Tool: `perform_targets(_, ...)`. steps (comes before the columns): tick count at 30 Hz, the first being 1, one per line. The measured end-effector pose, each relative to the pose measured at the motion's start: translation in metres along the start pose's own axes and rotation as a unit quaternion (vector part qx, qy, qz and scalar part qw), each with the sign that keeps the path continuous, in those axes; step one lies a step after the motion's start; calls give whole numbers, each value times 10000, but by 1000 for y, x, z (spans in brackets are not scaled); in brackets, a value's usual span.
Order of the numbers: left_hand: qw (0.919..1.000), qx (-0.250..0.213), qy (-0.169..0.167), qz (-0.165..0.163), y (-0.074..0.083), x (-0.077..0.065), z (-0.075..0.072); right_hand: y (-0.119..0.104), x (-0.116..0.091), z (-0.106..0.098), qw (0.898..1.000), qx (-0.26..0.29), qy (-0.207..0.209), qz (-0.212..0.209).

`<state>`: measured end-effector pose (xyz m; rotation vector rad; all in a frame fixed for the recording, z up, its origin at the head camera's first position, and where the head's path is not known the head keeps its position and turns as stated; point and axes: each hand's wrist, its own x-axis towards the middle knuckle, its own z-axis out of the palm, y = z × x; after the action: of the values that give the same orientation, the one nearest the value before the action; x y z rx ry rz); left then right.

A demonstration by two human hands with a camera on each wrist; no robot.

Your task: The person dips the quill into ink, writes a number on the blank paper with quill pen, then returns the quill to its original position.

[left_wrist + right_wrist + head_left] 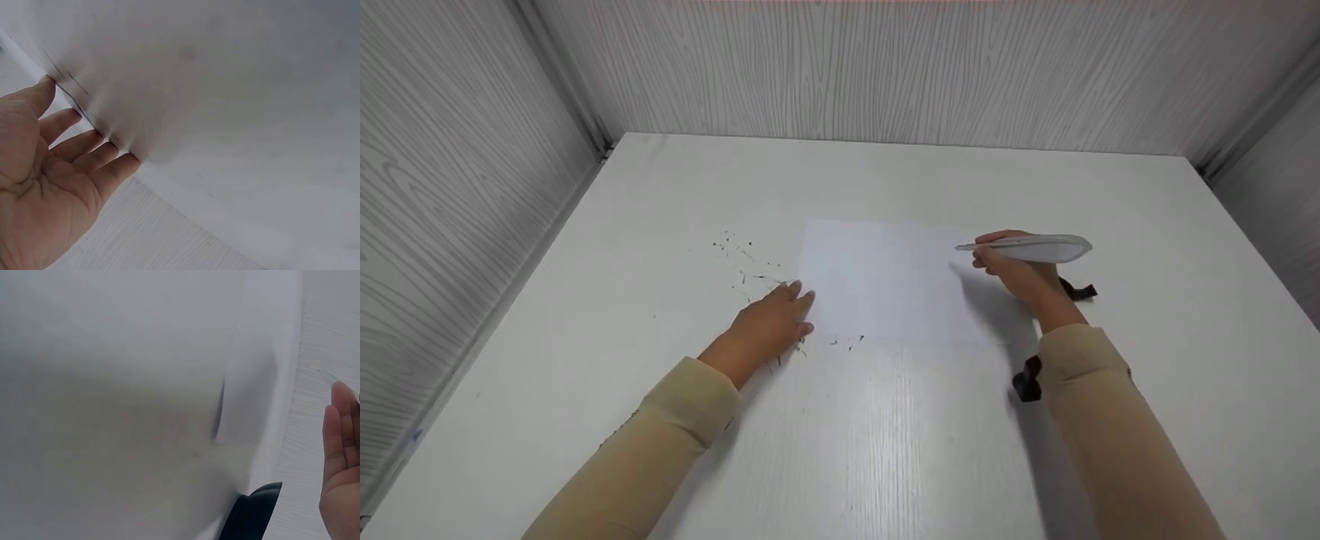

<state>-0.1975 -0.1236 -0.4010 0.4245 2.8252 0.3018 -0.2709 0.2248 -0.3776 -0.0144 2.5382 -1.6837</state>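
A white sheet of paper (885, 285) lies flat in the middle of the white table. At its left edge rests my left hand (769, 322), palm down, fingers spread and fairly straight; in the left wrist view the fingertips of this hand (62, 163) touch the white surface. Over the paper's right side, my right hand (1012, 259) pinches a white feather pen (1042, 247) between thumb and fingers. Its thin tip points left above the sheet, and its broad vane extends to the right. In the right wrist view only part of that hand (340, 461) shows, with the pen's fine tip beyond it.
Dark scratches and specks (742, 259) mark the table around the paper's left side. A black strap end (1080, 291) and a black piece (1027, 380) show at the right wrist and sleeve. Pale wood-grain panels (885, 71) stand behind and beside the table.
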Motion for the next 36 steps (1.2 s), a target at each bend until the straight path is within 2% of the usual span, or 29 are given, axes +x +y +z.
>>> perform_targets(14, 9999, -10, -69, -74, 3, -1, -3, -5, 8, 32, 9993, 244, -256, 104)
perform_targets(17, 9999, -4, -80, -103, 3, -1, -4, -7, 8, 36, 9993, 135, -331, 140)
perform_targets(36, 9998, 42, -125, -127, 4, -1, -3, -9, 10, 52, 9980, -72, -421, 457)
